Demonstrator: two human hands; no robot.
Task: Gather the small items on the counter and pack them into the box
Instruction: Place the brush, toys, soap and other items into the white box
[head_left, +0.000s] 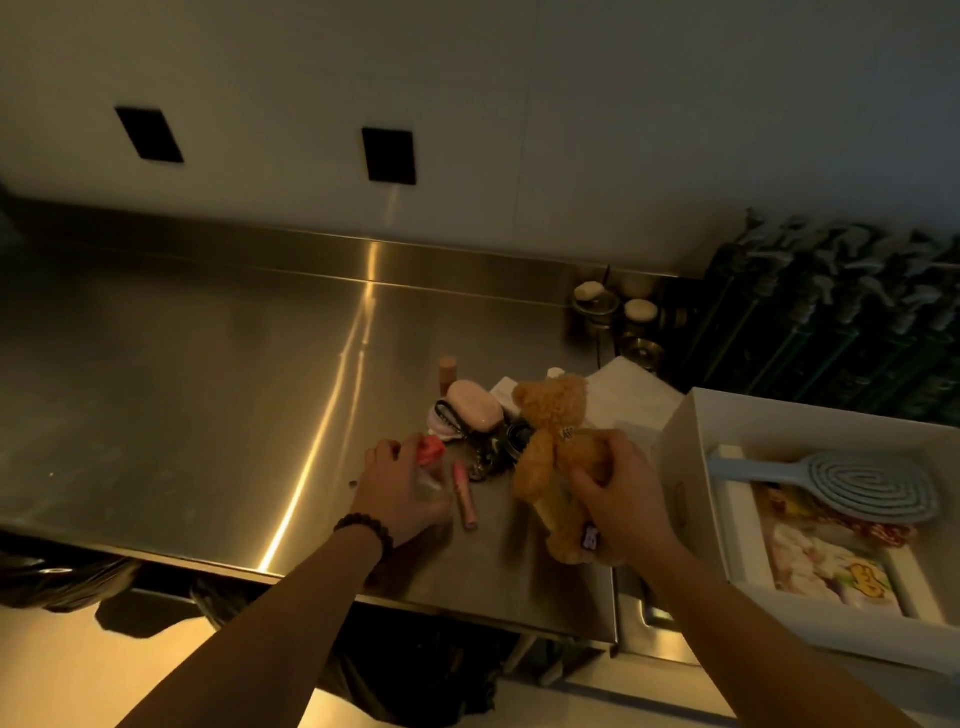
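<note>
A brown teddy bear (550, 441) is lifted off the steel counter (208, 415), with my right hand (618, 493) closed around its body. My left hand (400, 488) is curled over a small clear bottle (431, 486) beside a red-pink item (432, 449) and a pink tube (464, 493). Behind them lie a pink oval case (475, 410), a black hair clip (451, 415) and dark round items (514, 436). At the right stands the white box (680, 457), which holds a light blue hairbrush (852, 480) and colourful packets (831, 566).
Small metal cups (597, 301) stand at the counter's back right. A row of dark pump bottles (841, 312) lines the far right. A white folded sheet (634, 395) lies behind the bear. The counter's front edge runs just below my wrists.
</note>
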